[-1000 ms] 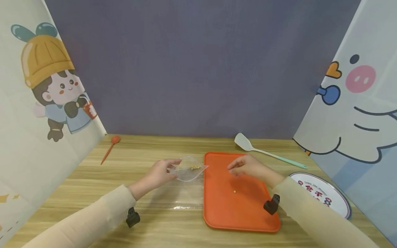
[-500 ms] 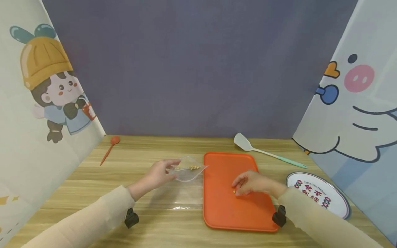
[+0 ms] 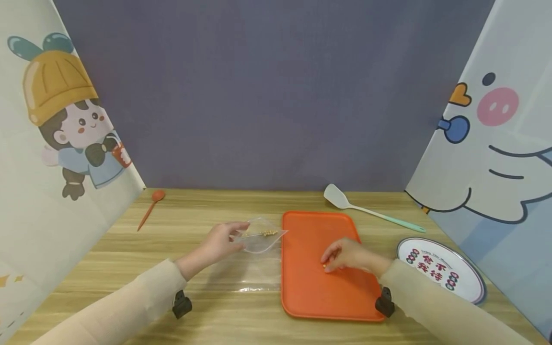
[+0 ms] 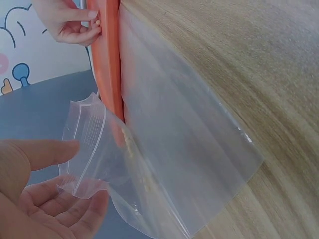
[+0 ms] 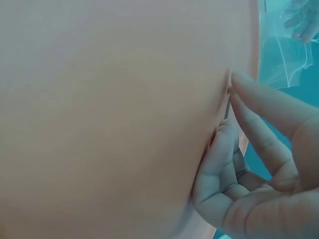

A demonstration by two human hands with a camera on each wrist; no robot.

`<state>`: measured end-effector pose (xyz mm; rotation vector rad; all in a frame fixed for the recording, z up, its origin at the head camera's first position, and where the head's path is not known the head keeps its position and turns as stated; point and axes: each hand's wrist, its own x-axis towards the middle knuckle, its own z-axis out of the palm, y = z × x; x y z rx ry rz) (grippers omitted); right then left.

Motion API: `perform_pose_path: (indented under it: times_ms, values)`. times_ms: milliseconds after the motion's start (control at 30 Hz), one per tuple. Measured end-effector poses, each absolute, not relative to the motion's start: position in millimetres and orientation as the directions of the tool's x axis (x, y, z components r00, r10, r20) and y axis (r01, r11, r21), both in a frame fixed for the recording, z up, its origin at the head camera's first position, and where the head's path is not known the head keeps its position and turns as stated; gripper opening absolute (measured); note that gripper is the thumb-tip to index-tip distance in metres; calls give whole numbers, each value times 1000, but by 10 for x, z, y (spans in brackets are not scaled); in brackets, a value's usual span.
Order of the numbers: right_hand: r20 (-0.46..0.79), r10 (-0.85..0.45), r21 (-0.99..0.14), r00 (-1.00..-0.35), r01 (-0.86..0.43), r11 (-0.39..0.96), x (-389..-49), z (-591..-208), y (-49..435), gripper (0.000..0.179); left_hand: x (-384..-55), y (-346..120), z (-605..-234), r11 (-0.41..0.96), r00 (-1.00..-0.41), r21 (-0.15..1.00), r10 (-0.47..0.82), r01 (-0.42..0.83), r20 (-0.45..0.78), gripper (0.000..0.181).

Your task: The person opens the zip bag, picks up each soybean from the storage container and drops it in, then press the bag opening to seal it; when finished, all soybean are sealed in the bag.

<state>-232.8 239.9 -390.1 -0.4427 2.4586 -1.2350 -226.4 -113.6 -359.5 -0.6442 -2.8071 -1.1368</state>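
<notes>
My left hand (image 3: 222,243) grips the mouth edge of a clear zip-lock bag (image 4: 164,119), whose opening gapes towards the right. Inside the bag lies a small cluster of yellow soybeans (image 3: 270,233). Over the middle of an orange tray (image 3: 319,299), my right hand (image 3: 347,255) pinches a single soybean (image 3: 324,265) between thumb and fingertip, low against the tray surface. In the right wrist view the thumb and index finger (image 5: 261,142) meet at the tip, and the other fingers are curled.
Behind the tray lies a white spatula (image 3: 338,196) with a mint handle. An oval white plate (image 3: 444,273) with red lettering sits to the right, partly under the right sleeve. At the back left is an orange-red spoon (image 3: 151,208). A grey wall (image 3: 276,96) closes the back.
My right hand has come down and nearer onto the tray and taken the soybean lying there between its fingertips. The left hand and bag have stayed in place.
</notes>
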Motion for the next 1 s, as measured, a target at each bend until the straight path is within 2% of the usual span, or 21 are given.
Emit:
perform_pose_path:
  times_ms: [300, 667, 1000]
  values:
    - [-155, -387, -787, -909, -123, 605, -2354, -3912, 2351, 20, -2261, -1161, -3610, 645, -918, 663, 347, 381, 190, 51]
    - [-221, -379, -792, -899, -61, 608, -2417, -3764, 2336, 13, -2267, -1161, -3621, 648, -921, 663, 338, 375, 191, 52]
    - [-186, -336, -865, -923, -8, 502, -2568, -3553, 2120, 24, -2239, -1139, -3595, 649, -922, 662, 335, 375, 193, 53]
